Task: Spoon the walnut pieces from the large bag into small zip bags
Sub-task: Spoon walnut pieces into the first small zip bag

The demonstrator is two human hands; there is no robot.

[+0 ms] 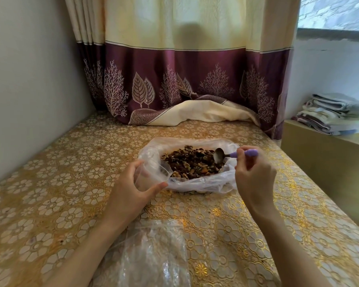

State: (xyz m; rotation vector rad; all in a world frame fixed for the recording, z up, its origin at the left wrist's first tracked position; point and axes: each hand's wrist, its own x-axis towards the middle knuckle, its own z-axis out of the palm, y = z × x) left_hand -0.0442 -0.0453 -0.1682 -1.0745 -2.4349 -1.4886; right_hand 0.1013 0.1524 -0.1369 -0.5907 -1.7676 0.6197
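Note:
A large clear plastic bag (197,186) lies open on the table, spread flat, with a heap of brown walnut pieces (192,162) in its middle. My left hand (133,187) grips a small clear zip bag (153,172), its mouth held open toward the walnuts at the large bag's left edge. My right hand (254,172) pinches the purple handle of a metal spoon (220,154). The spoon's bowl looks empty and hovers at the right side of the walnut heap.
A gold flower-patterned cloth covers the table (71,183). A pile of clear plastic bags (153,255) lies near the front edge between my forearms. A purple and cream curtain (184,90) hangs at the back. Folded towels (334,114) sit on a shelf at right.

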